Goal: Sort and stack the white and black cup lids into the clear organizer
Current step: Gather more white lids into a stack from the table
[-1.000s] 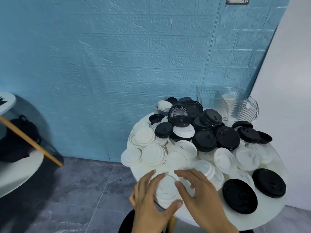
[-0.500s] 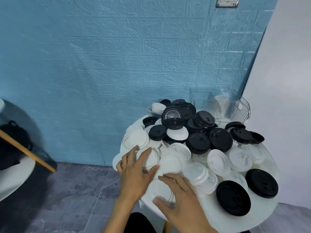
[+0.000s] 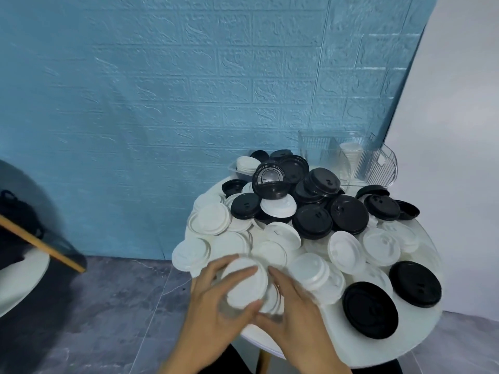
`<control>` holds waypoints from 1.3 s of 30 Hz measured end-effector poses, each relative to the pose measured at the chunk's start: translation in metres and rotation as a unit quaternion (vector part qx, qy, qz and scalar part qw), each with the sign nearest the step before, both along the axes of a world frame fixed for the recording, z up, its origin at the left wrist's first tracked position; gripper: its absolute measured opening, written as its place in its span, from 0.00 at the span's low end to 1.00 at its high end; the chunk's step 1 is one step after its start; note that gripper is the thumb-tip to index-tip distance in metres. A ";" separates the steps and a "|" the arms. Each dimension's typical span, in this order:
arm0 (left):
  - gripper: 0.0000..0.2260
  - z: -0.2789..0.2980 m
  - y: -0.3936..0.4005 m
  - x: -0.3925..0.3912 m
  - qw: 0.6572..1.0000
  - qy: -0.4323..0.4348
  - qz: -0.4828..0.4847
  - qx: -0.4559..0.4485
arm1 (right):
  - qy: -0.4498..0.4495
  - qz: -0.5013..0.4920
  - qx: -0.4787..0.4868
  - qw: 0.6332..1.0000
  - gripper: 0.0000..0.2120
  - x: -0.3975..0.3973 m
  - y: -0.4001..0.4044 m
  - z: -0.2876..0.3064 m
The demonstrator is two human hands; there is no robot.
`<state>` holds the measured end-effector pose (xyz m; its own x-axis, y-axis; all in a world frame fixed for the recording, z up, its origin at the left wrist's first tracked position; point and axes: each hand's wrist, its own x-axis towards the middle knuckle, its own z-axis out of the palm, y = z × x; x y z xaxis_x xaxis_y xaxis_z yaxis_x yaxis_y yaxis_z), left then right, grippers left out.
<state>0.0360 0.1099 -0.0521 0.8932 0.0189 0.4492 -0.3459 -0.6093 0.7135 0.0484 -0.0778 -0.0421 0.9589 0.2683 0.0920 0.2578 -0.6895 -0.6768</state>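
White lids point(image 3: 244, 283), black lids point(image 3: 370, 309)

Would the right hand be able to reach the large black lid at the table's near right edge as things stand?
Probably yes. The large black lid lies flat and uncovered just right of the right hand, with nothing on it, though that hand is busy with the stack of white lids.
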 end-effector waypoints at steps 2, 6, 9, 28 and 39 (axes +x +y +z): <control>0.24 -0.008 -0.002 -0.010 0.999 0.009 -0.039 0.015 | 0.010 -0.005 0.024 1.000 0.44 -0.003 -0.004 0.001; 0.24 -0.010 -0.007 -0.013 0.996 0.048 -0.070 0.017 | 0.009 0.016 0.058 0.998 0.47 -0.006 -0.011 0.003; 0.25 -0.011 -0.006 -0.010 0.992 0.089 -0.094 0.009 | -0.024 0.055 0.019 0.998 0.44 -0.005 -0.018 0.005; 0.10 -0.020 -0.014 -0.020 0.992 0.071 -0.095 0.034 | -0.051 0.091 -0.031 0.994 0.28 -0.017 -0.029 -0.004; 0.25 0.007 0.012 0.050 0.977 0.071 0.118 0.164 | -0.048 0.039 0.021 0.998 0.23 -0.020 -0.026 -0.007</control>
<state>0.0863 0.1214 -0.0447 0.9354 0.1076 0.3369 -0.0797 -0.8640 0.4972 0.0289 -0.1037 -0.0492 0.9217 0.3357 0.1942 0.3739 -0.6366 -0.6745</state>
